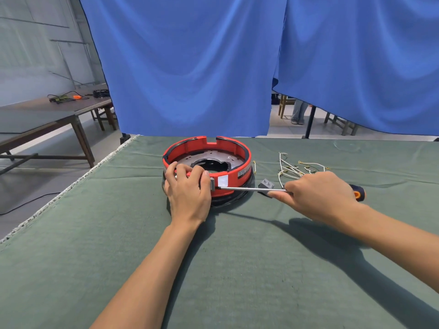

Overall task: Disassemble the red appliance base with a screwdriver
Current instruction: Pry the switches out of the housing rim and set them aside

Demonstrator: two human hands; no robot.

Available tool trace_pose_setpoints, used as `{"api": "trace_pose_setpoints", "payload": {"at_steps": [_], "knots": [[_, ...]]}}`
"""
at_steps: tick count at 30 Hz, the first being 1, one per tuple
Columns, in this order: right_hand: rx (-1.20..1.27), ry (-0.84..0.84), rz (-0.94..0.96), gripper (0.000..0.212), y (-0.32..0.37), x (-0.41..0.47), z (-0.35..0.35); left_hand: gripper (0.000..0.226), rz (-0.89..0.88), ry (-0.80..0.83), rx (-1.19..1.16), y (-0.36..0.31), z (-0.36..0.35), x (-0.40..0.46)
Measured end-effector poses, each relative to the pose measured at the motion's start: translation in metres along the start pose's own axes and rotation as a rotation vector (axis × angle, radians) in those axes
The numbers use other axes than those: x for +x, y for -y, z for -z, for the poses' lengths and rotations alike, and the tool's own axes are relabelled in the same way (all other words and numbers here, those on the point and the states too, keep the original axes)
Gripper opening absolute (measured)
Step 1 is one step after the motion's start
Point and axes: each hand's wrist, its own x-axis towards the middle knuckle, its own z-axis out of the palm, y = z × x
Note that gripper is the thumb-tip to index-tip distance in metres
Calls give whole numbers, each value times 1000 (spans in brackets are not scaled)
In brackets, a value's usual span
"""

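The red appliance base (206, 163) sits on the green-covered counter (118, 233) a little beyond the centre of the view, a round ring with a metal plate and a dark opening visible inside it. The person's left hand (187, 189) grips the near rim of the base at about its 7 o'clock side, fingers curled over the top edge and the thumb lying against the outer wall beside a small grey fitting (212, 184). The right hand (318, 193) is closed around the screwdriver (251, 189), the forefinger stretched along the steel shaft and the orange-and-black handle end showing past the heel of the hand toward 3 o'clock. The shaft lies almost level, pointing toward 9 o'clock, and its tip meets the base wall right at the grey fitting, just beside a white label. Whether the tip is seated in a screw head or wedged into a seam cannot be told. A loose bundle of white wires (299, 168) lies on the counter at 2 o'clock from the base, and a small dark grey block (268, 186) rests just behind the shaft, suggesting that some parts are already out. The step in hand appears to be freeing the fitting on the side wall. The next move likely calls for steady inward pressure along the shaft while the left hand braces the base against sliding.
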Motion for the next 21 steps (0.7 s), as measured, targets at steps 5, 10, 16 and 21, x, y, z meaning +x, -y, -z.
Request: {"api": "trace_pose_setpoints", "payload": {"at_steps": [5, 10, 16, 21], "knots": [[17, -8, 114, 76, -20, 23, -12, 34, -1, 3, -45, 0, 1, 1], [23, -29, 242, 78, -40, 50, -27, 32, 10, 6, -56, 0, 0, 2], [8, -114, 344, 76, -51, 77, -40, 30, 14, 8, -48, 0, -1, 2], [42, -212, 384, 59, -53, 90, -43, 30, 17, 1, -54, -1, -1, 2]]}}
